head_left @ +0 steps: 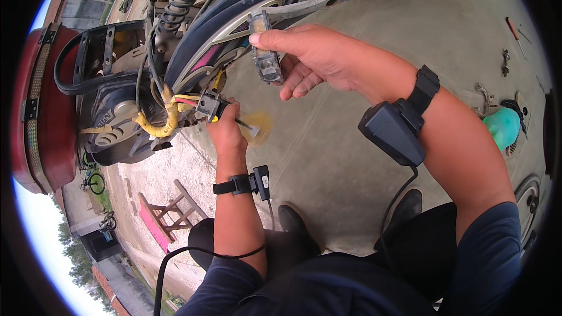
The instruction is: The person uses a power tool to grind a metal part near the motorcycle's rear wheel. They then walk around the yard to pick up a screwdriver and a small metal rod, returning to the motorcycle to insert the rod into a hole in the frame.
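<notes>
Inspection at the rear of a two-wheeler point(246, 0). The right hand point(310, 55) is closed in a pinch on a small clear lamp unit point(264, 52), thumb on top near its upper end, fingers curled behind it; the unit hangs upright just beside the dark rear mudguard point(234, 29). The left hand point(225, 131) is wrapped shut around a screwdriver point(234, 122) with a yellow and black handle, its tip held just beside a black connector point(206, 104) where red, yellow and other wires point(175, 102) emerge from a yellow-taped loom point(161, 126). Whether the tip touches the connector cannot be told.

Judgement: the work in hand appears to be on the wiring at the connector. To do it well, the blade should be seated squarely before any turning or prying, wires kept clear of the tip, and the lamp unit held steady so its lead is not strained.

Other tools point(515, 29) lie well apart on the concrete floor point(351, 164), with a green object point(502, 126) at the right.
</notes>
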Demonstrator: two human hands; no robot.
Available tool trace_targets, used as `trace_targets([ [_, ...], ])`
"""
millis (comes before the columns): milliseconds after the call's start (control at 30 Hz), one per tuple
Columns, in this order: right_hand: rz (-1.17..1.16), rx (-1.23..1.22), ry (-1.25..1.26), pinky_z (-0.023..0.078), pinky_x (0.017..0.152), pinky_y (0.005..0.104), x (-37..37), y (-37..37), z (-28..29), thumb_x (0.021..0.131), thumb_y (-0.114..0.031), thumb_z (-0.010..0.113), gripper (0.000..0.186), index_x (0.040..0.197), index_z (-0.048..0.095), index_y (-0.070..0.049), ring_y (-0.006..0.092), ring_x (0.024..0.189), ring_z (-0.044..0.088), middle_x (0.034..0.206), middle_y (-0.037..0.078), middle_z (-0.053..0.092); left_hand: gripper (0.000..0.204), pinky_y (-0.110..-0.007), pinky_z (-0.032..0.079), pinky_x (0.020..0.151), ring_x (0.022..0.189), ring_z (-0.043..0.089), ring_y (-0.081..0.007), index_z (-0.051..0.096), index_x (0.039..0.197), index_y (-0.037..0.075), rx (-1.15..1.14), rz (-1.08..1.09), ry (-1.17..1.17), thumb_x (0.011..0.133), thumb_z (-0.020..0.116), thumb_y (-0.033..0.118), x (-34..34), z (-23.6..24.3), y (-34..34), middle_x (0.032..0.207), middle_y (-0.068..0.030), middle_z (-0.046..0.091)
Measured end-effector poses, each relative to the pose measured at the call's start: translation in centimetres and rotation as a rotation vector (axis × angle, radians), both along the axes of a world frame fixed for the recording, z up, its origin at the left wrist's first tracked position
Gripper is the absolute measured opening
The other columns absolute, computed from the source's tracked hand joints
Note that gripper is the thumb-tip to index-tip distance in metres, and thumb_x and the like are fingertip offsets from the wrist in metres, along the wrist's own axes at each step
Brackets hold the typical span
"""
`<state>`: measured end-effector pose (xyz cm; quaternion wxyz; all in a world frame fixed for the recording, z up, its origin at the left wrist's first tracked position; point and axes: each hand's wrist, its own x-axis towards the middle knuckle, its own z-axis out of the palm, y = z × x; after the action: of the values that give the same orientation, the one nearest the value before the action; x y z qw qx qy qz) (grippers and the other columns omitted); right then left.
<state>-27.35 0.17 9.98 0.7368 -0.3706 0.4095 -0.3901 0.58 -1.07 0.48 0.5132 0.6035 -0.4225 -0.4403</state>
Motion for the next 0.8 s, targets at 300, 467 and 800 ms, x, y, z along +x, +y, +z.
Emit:
trace_targets([
  [300, 0.001, 0.049, 0.277, 0.055, 0.058, 0.0307, 2.2, -0.1, -5.0, 0.091, -0.055, 0.063, 0.058, 0.104, 0.063, 0.002, 0.0205, 0.066, 0.07, 0.09, 0.012, 0.068, 0.031, -0.031, 0.047, 0.081, 0.088, 0.061, -0.0172, 0.063, 0.107, 0.0, 0.002, -0.012, 0.018, 0.077, 0.07, 0.0, 0.1, 0.1, 0.0, 0.097, -0.0061, 0.066],
  [467, 0.027, 0.067, 0.549, 0.056, 0.058, 0.0326, 0.7, -0.6, -10.4, 0.09, -0.053, 0.064, 0.057, 0.108, 0.063, 0.002, 0.0233, 0.068, 0.071, 0.094, 0.016, 0.069, 0.025, -0.03, 0.046, 0.077, 0.083, 0.059, -0.016, 0.066, 0.101, 0.0, 0.023, -0.026, -0.016, 0.077, 0.071, 0.003, 0.2, 0.3, 0.2, 0.093, -0.0044, 0.066],
  [800, 0.018, 0.075, 0.651, 0.058, 0.059, 0.0351, -0.9, -0.6, -11.8, 0.089, -0.053, 0.066, 0.058, 0.109, 0.062, 0.002, 0.0236, 0.069, 0.071, 0.093, 0.013, 0.069, 0.036, -0.029, 0.048, 0.08, 0.087, 0.062, -0.0187, 0.06, 0.114, -0.001, 0.016, -0.039, 0.023, 0.078, 0.065, -0.001, -0.2, 0.2, 0.2, 0.097, -0.009, 0.066],
])
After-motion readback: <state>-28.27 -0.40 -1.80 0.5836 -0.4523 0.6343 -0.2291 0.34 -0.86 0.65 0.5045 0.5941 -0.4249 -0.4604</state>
